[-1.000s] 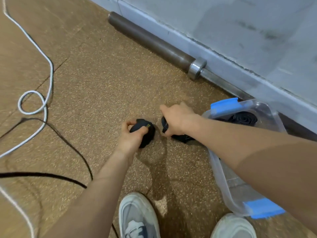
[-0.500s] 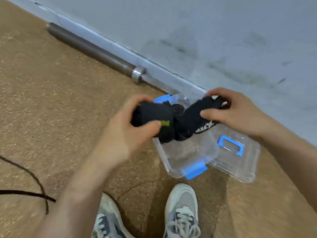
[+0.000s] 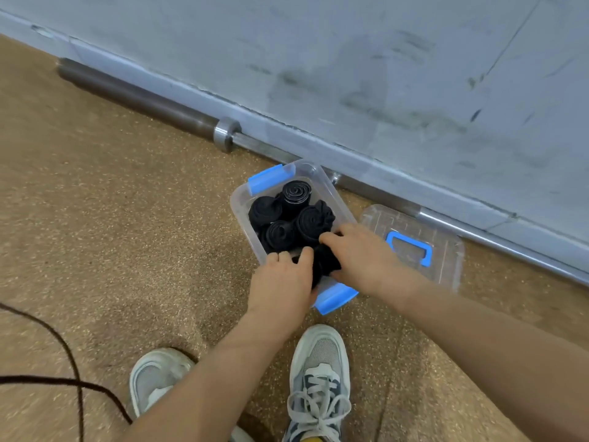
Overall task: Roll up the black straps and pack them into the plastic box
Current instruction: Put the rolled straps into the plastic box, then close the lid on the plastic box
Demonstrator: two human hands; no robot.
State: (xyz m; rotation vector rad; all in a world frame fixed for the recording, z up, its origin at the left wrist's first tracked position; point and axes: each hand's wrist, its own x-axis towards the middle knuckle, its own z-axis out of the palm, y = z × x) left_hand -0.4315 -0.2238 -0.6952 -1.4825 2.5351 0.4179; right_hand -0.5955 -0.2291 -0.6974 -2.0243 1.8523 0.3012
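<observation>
A clear plastic box with blue latches stands on the floor by the wall. Several rolled black straps stand on end in its far half. Both my hands are over the near half of the box. My left hand and my right hand each grip a rolled black strap and hold the two rolls side by side inside the box. The hands hide most of these two rolls.
The box's clear lid with a blue handle lies on the floor right of the box. A steel barbell runs along the wall's base. A black cable lies at the left. My two shoes stand near the box.
Both hands lifted the two rolled straps off the floor, carried them over the box, and have lowered them into its near half. The camera swung toward the box.
</observation>
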